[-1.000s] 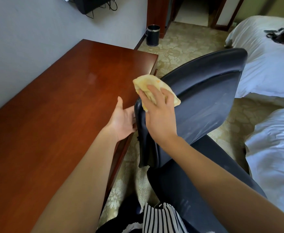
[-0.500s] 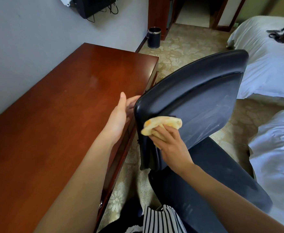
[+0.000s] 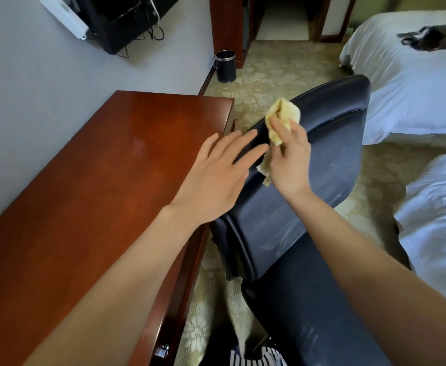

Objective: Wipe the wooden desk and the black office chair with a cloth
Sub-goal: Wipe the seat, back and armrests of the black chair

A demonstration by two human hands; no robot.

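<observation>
While the left hand [image 3: 211, 180] spreads empty, right hand [image 3: 290, 165] pinches cloth [image 3: 282, 114] against chair [image 3: 322, 186].

The desk [image 3: 84, 207] runs off the near edge. The right hand [image 3: 290, 165] hides part of the cloth [image 3: 285, 112]. A dark item [image 3: 428, 39] on the far bed [image 3: 401, 96] is unidentifiable.

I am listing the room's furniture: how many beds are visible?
2. The far bed is at upper right; the near bed is at the right edge, partly cut off. Others may be out of view.
</observation>
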